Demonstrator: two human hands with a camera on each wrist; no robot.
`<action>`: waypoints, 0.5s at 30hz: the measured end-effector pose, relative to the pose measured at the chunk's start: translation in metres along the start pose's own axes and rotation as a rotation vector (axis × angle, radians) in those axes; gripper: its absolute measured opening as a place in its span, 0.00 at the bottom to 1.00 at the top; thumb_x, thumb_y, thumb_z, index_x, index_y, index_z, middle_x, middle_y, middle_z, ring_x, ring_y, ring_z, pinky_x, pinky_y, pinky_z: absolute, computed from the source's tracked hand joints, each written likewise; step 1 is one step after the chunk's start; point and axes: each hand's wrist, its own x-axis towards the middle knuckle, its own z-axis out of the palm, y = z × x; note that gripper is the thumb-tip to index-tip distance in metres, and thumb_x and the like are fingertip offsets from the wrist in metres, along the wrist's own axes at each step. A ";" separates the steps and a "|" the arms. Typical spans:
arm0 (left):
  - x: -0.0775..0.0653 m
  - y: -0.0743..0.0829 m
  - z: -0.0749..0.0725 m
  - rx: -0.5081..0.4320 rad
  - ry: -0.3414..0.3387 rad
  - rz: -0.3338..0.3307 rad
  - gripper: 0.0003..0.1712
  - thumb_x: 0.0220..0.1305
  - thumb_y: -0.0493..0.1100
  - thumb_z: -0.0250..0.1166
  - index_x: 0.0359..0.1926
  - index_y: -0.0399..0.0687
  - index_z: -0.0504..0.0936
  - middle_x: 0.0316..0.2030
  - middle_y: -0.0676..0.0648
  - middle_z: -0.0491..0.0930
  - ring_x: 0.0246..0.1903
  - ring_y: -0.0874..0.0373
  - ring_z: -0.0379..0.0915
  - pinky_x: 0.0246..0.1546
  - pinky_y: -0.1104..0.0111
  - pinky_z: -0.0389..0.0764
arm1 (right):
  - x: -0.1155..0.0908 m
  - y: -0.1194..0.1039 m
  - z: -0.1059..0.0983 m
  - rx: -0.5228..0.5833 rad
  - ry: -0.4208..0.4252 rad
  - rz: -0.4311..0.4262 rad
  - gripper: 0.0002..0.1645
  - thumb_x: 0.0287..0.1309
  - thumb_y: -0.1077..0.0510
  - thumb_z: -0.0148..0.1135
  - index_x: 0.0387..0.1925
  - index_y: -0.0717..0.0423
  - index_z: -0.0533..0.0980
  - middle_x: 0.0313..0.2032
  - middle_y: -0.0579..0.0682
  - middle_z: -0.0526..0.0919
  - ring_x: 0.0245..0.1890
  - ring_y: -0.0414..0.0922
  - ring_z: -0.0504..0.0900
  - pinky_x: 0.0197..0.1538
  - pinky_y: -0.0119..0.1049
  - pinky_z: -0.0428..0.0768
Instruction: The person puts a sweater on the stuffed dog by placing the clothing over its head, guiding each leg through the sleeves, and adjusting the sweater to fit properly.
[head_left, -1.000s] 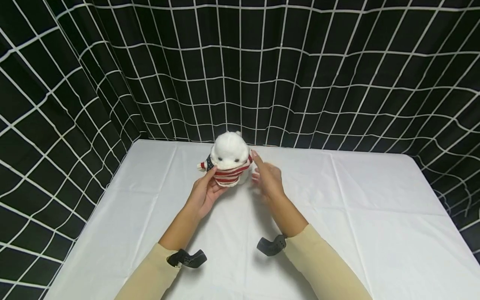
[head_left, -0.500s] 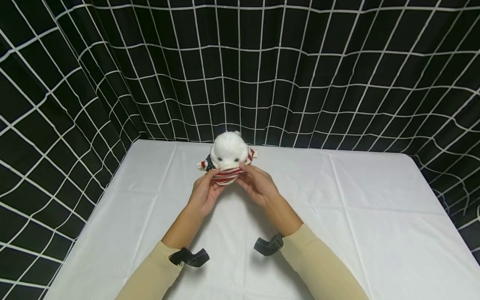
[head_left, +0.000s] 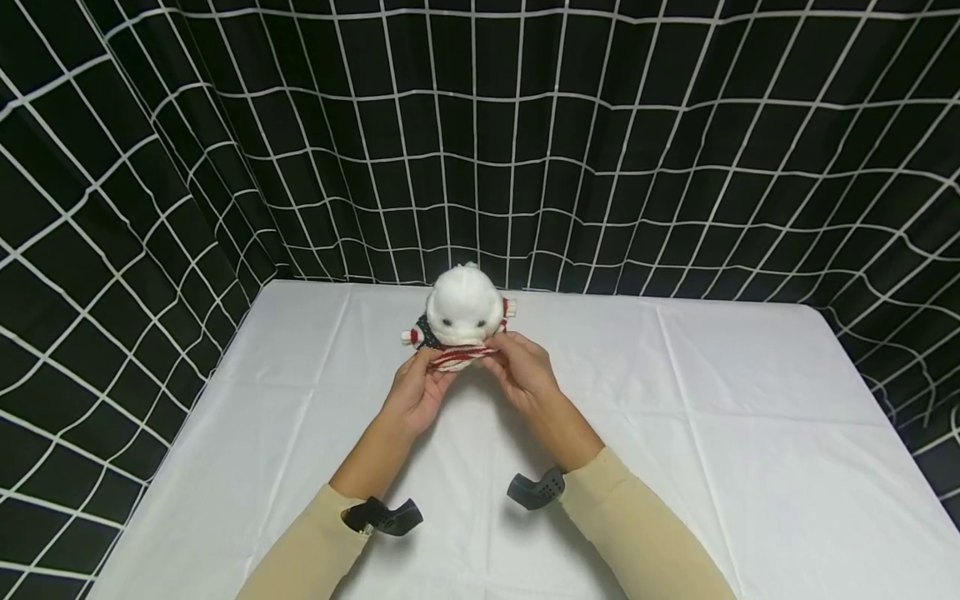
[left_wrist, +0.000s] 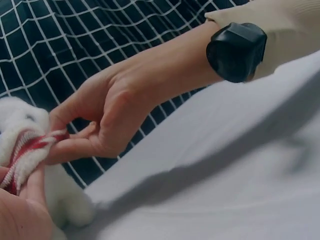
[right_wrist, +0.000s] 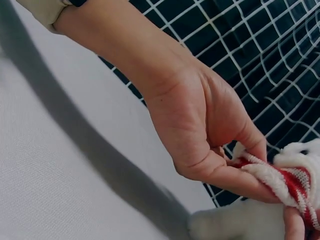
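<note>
A white plush toy (head_left: 467, 300) with dark eyes faces me near the table's back edge. It wears a knitted sweater (head_left: 461, 358) with red and white stripes and a dark blue sleeve. My left hand (head_left: 412, 396) pinches the sweater's lower edge on the left, thumb on top. On the other side, my right hand (head_left: 525, 371) pinches the same edge. In the left wrist view, the right hand (left_wrist: 107, 112) holds the gathered knit between thumb and fingers. The right wrist view shows the left hand (right_wrist: 192, 122) doing likewise, above a white leg (right_wrist: 215, 225).
A white cloth (head_left: 637, 467) with fold creases covers the table. Black curtains with a white grid (head_left: 480, 150) stand behind it and along both sides. Dark wrist cameras (head_left: 390, 517) sit at both beige sleeve cuffs.
My right hand has moved from the toy's arm to the sweater's lower edge and now pinches it. The striped front has bunched up, and the toy has shifted slightly right.
</note>
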 end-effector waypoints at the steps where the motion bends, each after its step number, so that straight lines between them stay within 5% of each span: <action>1: 0.000 -0.001 0.000 -0.018 -0.006 -0.011 0.16 0.72 0.32 0.44 0.57 0.30 0.69 0.39 0.44 0.86 0.40 0.60 0.86 0.51 0.72 0.80 | 0.000 0.000 0.000 -0.002 0.008 -0.006 0.14 0.58 0.78 0.53 0.22 0.62 0.75 0.23 0.52 0.81 0.21 0.40 0.83 0.28 0.28 0.83; 8: -0.002 -0.005 0.000 -0.080 -0.061 -0.058 0.15 0.76 0.34 0.43 0.56 0.32 0.68 0.39 0.44 0.86 0.40 0.59 0.86 0.52 0.71 0.80 | -0.002 -0.003 -0.003 -0.088 -0.001 -0.040 0.12 0.57 0.75 0.56 0.22 0.60 0.76 0.25 0.51 0.81 0.23 0.39 0.83 0.29 0.29 0.84; 12: -0.005 -0.004 -0.002 0.021 -0.091 -0.028 0.18 0.77 0.39 0.49 0.61 0.34 0.67 0.45 0.43 0.84 0.43 0.57 0.85 0.53 0.67 0.81 | -0.004 -0.012 -0.005 -0.310 -0.035 -0.022 0.04 0.64 0.64 0.62 0.36 0.63 0.79 0.33 0.51 0.84 0.33 0.43 0.85 0.40 0.37 0.86; 15: -0.007 -0.003 -0.004 0.090 -0.121 -0.027 0.26 0.77 0.45 0.53 0.67 0.34 0.64 0.51 0.42 0.80 0.48 0.55 0.83 0.56 0.63 0.79 | -0.007 -0.021 -0.001 -0.553 0.031 -0.116 0.19 0.65 0.51 0.62 0.48 0.63 0.79 0.40 0.52 0.83 0.40 0.46 0.82 0.49 0.40 0.82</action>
